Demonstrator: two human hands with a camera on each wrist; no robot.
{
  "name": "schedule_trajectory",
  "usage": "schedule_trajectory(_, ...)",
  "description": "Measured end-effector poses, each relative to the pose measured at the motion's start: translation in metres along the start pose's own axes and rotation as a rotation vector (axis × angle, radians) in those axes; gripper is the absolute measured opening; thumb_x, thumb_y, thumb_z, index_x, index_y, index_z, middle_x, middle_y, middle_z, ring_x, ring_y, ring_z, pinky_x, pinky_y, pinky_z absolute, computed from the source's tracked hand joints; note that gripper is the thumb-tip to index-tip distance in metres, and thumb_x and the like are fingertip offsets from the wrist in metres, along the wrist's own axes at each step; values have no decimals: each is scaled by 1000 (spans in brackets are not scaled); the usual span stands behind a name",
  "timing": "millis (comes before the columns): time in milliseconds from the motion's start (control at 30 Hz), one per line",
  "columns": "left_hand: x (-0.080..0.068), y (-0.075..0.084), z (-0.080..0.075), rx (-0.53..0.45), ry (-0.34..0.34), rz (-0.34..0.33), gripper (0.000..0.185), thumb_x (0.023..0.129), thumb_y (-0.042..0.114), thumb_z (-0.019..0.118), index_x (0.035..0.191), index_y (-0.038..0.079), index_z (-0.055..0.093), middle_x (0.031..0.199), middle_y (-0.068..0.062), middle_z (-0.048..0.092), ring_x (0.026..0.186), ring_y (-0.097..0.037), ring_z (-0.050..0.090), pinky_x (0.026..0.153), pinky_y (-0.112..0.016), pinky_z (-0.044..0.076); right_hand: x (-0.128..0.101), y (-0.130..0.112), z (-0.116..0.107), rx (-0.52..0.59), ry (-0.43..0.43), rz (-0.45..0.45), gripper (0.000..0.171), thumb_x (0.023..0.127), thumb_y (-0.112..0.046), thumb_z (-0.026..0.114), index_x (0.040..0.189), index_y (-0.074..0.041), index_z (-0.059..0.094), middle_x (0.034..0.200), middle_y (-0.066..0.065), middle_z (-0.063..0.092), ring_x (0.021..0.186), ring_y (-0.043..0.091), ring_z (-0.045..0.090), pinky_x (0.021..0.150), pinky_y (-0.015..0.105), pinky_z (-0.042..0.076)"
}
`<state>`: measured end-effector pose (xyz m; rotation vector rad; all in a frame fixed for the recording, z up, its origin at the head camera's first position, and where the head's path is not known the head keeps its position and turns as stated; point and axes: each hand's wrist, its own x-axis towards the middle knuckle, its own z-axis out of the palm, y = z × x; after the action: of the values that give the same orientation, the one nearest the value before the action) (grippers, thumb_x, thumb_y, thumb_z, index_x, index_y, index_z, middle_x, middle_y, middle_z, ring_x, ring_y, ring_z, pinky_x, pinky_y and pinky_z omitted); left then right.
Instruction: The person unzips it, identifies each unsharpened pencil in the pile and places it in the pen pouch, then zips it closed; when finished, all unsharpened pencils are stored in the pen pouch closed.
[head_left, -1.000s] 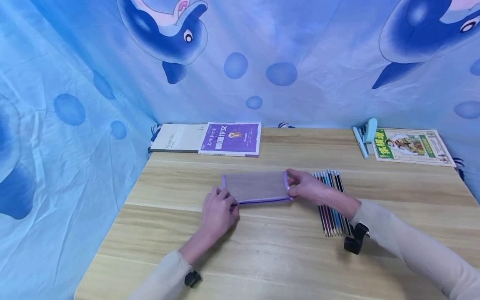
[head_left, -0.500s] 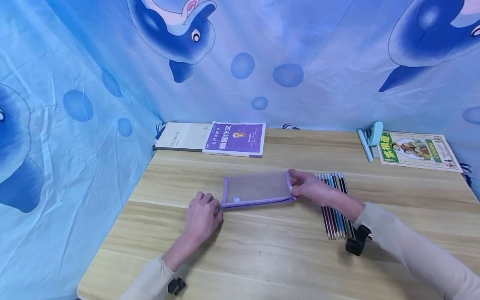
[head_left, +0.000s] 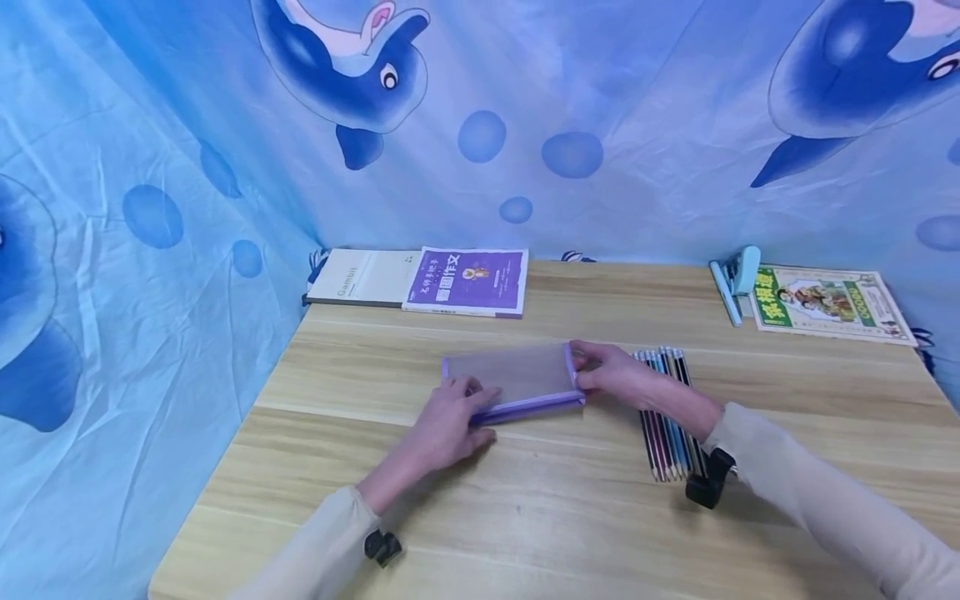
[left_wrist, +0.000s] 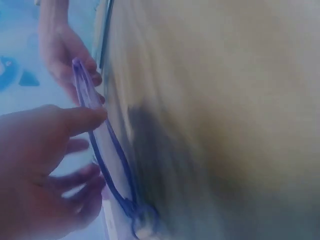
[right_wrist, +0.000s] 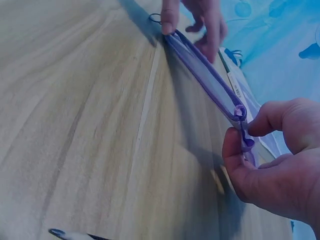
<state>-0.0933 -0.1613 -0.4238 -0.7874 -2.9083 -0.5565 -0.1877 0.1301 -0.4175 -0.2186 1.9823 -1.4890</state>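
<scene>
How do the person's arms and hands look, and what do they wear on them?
Both arms are covered by long, close-fitting sleeves in a pale beige cloth that end at the wrists. The left hand and the right hand are bare, with no gloves; no rings or watch can be made out. A small black device is strapped under the right wrist, and a smaller black one sits under the left forearm.
</scene>
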Motion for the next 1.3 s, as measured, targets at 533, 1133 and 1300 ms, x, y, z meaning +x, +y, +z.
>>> schedule_trajectory(533, 29, 5, -5, -117, -158, 138, 49, 84, -5, 67, 132, 5, 65, 95, -5, 58, 77, -13, 53, 67, -22, 50, -17, -6, -23, -340, 119, -109, 47, 93, -10, 63, 134, 12, 52, 111, 21, 61, 92, 30, 62, 72, 39, 59)
schedule_trajectory(1133, 37, 10, -2, -143, -4, 134, 43, 80, -1, 67, 123, -3, 68, 92, -12, 66, 68, -11, 51, 57, -21, 47, -62, 9, -41, -513, 133, -27, 10, 93, -5, 64, 98, 4, 64, 69, 9, 66, 49, 19, 63, 43, 33, 53)
schedule_trajectory(1300, 39, 13, 1, -141, 13, 127, 43, 80, 1, 68, 123, -4, 68, 87, -9, 64, 64, -11, 47, 52, -21, 43, -66, 12, -41, -496, 144, -3, 13, 93, -2, 63, 101, 8, 62, 68, 10, 66, 49, 19, 64, 43, 32, 53)
